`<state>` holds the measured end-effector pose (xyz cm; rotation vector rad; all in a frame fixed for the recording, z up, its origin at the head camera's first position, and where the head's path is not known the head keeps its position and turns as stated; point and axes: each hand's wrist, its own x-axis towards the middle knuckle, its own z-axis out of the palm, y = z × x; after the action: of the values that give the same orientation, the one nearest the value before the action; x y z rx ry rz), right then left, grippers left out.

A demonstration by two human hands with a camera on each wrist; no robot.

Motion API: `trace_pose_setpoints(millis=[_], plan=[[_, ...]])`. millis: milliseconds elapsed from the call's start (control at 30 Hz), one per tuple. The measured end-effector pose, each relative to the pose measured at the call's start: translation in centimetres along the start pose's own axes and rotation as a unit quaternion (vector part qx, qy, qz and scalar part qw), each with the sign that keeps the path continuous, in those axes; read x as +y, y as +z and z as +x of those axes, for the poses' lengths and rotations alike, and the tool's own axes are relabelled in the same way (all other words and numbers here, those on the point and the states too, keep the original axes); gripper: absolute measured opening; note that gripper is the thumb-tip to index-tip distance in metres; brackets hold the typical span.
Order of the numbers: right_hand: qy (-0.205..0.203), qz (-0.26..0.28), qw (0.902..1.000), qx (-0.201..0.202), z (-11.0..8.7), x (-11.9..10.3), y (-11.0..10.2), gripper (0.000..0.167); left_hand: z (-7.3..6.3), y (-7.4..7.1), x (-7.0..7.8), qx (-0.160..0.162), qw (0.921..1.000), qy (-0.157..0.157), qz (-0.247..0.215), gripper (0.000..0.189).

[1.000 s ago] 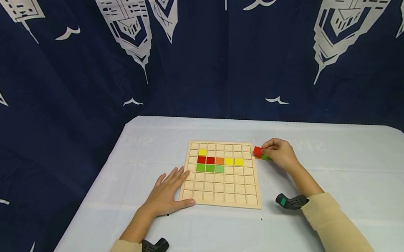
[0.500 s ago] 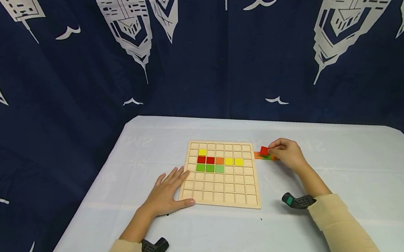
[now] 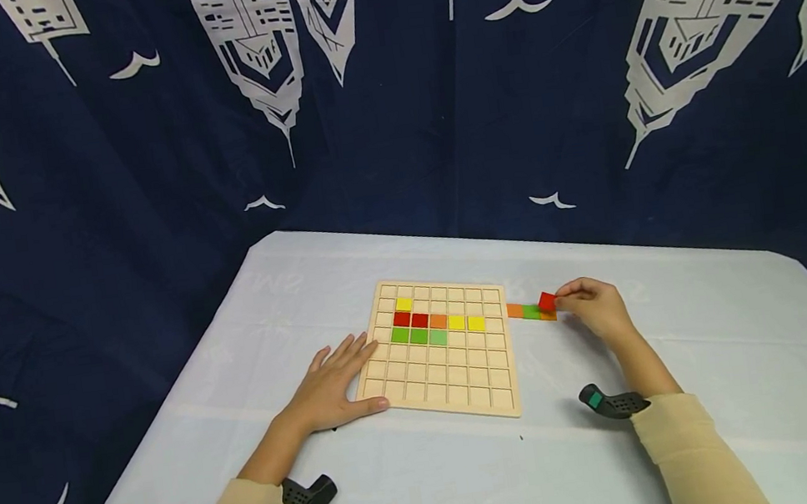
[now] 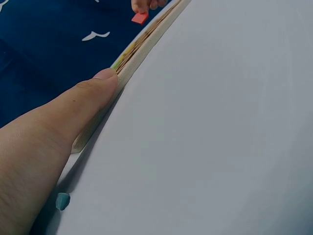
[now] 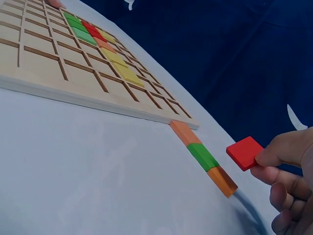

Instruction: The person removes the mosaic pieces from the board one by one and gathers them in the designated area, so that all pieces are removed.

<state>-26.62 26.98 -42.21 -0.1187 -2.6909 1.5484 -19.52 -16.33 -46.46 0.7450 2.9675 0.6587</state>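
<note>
Between thumb and finger, my right hand (image 3: 598,310) pinches a red square tile (image 5: 245,152), held above the table. Below it, a row of three tiles runs out from the board's right edge: an orange tile (image 5: 186,132), a green tile (image 5: 203,156) and another orange tile (image 5: 222,181) at the outer end. My left hand (image 3: 333,387) lies with fingers spread at the left edge of a wooden grid board (image 3: 440,399), its thumb touching the near-left corner. Yellow, red, orange and green tiles fill several cells in the board's upper part, among them a yellow tile (image 3: 476,324).
A white cloth (image 3: 433,492) covers the table. Behind it hangs a dark blue curtain (image 3: 407,159) with white building prints. A small bluish bit (image 4: 62,201) lies near the left thumb, and a tiny dark speck (image 3: 521,437) lies in front of the board.
My right hand has moved right with the red tile, away from the board and along the tile row, uncovering its orange and green tiles. The left hand has stayed still.
</note>
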Motion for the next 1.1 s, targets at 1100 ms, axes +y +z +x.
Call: trace_pose_setpoints(millis=[1100], plan=[[0.04,-0.054,0.9977,-0.011,0.4,1.8,-1.8,0.028,-0.1,-0.2,0.2,0.0,1.0,-0.001,-0.006,0.095]])
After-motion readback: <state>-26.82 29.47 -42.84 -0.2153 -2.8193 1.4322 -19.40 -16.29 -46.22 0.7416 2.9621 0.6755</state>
